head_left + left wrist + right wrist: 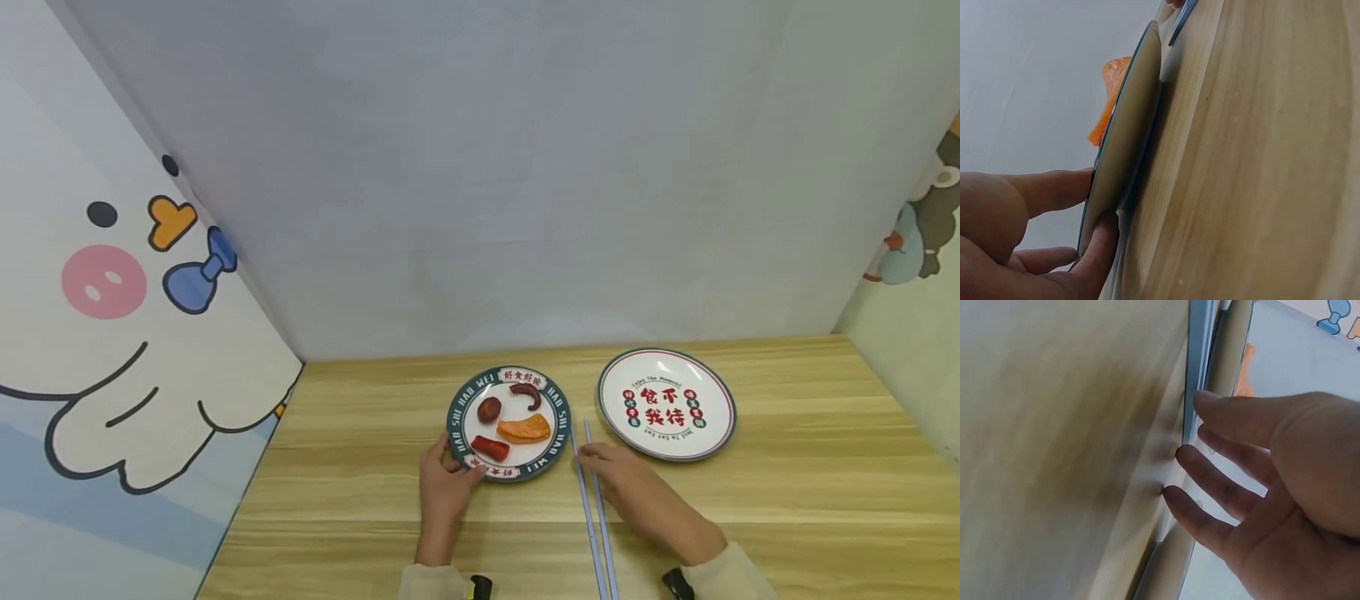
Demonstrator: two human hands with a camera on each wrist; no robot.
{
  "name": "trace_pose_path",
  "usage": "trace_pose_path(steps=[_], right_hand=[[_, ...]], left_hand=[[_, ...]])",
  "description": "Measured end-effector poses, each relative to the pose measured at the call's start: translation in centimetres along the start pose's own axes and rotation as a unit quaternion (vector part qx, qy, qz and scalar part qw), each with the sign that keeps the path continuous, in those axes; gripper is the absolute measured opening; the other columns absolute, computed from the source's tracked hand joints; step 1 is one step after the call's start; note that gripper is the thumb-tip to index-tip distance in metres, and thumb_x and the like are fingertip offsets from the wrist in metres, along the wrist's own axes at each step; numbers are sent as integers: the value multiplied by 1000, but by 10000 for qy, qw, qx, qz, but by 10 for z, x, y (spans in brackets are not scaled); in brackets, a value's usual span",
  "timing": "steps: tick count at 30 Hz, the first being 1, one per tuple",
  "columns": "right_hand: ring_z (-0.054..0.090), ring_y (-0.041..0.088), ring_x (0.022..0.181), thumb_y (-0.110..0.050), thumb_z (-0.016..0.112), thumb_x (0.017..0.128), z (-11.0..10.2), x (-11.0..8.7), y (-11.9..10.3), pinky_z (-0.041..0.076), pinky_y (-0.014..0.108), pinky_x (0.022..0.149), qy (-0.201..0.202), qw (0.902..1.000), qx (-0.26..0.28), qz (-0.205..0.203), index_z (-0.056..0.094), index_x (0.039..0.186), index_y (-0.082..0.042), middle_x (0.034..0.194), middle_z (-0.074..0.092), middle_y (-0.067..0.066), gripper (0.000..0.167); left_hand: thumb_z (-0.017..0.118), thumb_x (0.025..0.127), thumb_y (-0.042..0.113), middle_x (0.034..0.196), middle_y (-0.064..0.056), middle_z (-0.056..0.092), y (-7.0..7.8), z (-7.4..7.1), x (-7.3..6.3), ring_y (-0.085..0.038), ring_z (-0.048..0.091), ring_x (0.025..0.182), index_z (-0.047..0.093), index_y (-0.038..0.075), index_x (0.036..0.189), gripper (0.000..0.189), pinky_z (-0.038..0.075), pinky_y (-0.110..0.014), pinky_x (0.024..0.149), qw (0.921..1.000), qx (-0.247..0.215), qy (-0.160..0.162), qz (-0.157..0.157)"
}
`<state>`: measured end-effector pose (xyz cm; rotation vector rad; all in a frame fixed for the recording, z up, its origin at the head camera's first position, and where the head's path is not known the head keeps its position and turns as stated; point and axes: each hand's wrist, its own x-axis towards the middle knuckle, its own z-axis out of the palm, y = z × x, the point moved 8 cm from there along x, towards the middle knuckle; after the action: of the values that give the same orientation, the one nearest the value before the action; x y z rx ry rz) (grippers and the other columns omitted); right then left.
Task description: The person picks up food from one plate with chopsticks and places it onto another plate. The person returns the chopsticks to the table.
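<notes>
In the head view, my left hand (pixel 444 486) holds the near left rim of a green-edged plate (pixel 454 414). The left wrist view shows its rim pinched, with a finger (pixel 1102 244) reaching underneath. On this plate lie an orange slab (pixel 523 429), a red piece (pixel 491 448), a round brown piece (pixel 489 409) and a dark curved piece (pixel 527 393). Two pale blue chopsticks (pixel 592 533) lie side by side on the table. My right hand (pixel 626 487) is over them, fingers spread, thumb at a chopstick (pixel 1195 356) and two fingertips against the tabletop.
A white plate with red characters (pixel 666 444) sits right of the chopsticks. The wooden table (pixel 337 500) meets a grey wall (pixel 480 208) behind. A cartoon-printed panel (pixel 150 358) stands at the left, another printed panel (pixel 915 333) at the right.
</notes>
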<state>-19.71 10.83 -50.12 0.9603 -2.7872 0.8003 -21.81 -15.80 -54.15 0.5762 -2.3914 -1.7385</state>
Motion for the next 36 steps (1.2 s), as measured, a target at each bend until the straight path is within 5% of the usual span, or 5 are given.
trace_pose_path(steps=[16, 26, 36], right_hand=[[65, 40, 121, 9, 70, 89, 7, 11, -3, 54, 53, 105, -277, 9982, -355, -404, 76, 120, 0, 137, 67, 19, 33], [68, 37, 113, 9, 76, 85, 7, 15, -5, 57, 51, 102, -196, 9975, -265, -622, 79, 107, 2, 122, 72, 17, 24], [70, 26, 99, 3, 86, 75, 4, 21, -2, 61, 40, 89, -69, 9941, -526, -942, 81, 90, -9, 106, 73, 5, 20]], left_hand=[[82, 78, -13, 147, -30, 46, 0, 0, 0, -31, 64, 100, 43, -10, 155, 86, 63, -40, 84, 10000, -37, 2, -68], [82, 78, -13, 145, -30, 46, 0, -1, -2, -29, 62, 97, 44, -11, 154, 86, 60, -30, 76, 9999, -108, -72, 36], [83, 77, -11, 144, -30, 47, -1, -1, -2, -28, 62, 96, 44, -11, 154, 86, 60, -32, 78, 9999, -92, -73, 5]])
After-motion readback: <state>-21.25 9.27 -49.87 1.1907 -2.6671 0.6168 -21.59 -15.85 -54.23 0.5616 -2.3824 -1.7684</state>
